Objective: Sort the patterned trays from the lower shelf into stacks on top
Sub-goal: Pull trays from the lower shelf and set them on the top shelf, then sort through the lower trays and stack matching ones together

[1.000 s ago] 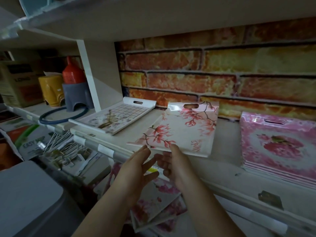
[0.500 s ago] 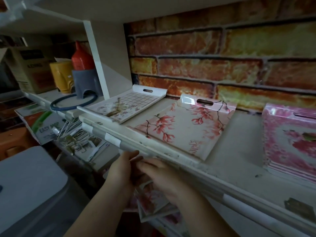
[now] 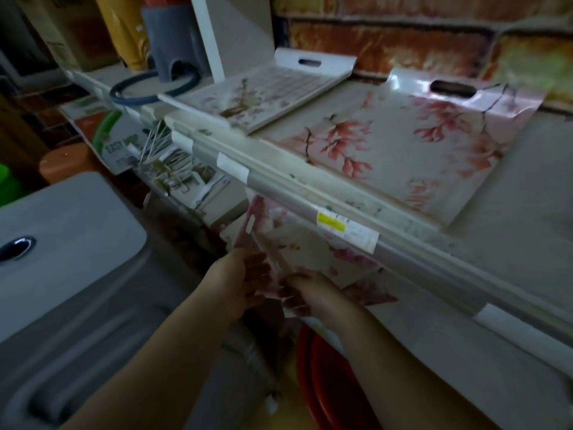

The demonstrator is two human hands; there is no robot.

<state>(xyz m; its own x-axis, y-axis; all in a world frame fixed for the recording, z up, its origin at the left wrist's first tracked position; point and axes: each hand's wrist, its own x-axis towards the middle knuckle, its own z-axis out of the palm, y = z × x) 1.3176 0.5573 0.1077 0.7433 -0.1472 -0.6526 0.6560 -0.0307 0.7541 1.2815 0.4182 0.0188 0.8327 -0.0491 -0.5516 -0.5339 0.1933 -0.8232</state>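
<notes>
At nine o'clock I log a grey plastic bin lid point(image 3: 62, 249) with a dark oval recess, cut off at the left edge. Above it, toward ten o'clock, a carton point(image 3: 124, 144) reads "EASY MOP"; its smaller print I cannot read. Beside it lie loose packets point(image 3: 183, 175) on a low ledge, their print too blurred to make out. At eleven o'clock a blue ring point(image 3: 155, 88) lies round the foot of a grey holder point(image 3: 170, 41), whose top is cropped.

At twelve o'clock, on the upper shelf point(image 3: 511, 212), a grid-patterned tray point(image 3: 263, 91) lies flat with its handle slot toward the brick wall point(image 3: 403, 41). Just beside it, toward one o'clock, lies a pink blossom tray point(image 3: 418, 141), with faint pink writing near its front edge that I cannot read. The shelf's front rail carries a yellow-and-white price label point(image 3: 347, 228), illegible.

Below the rail, at centre, the lower-shelf blossom trays point(image 3: 310, 246) sit partly hidden under the shelf edge. My left hand point(image 3: 238, 280) grips the near edge of a tilted tray, fingers curled around it. My right hand point(image 3: 313, 293) pinches the same bundle from the other side; motion blur hides the exact finger placement. At six o'clock a red basin point(image 3: 325, 383) is partly covered by my right forearm.
</notes>
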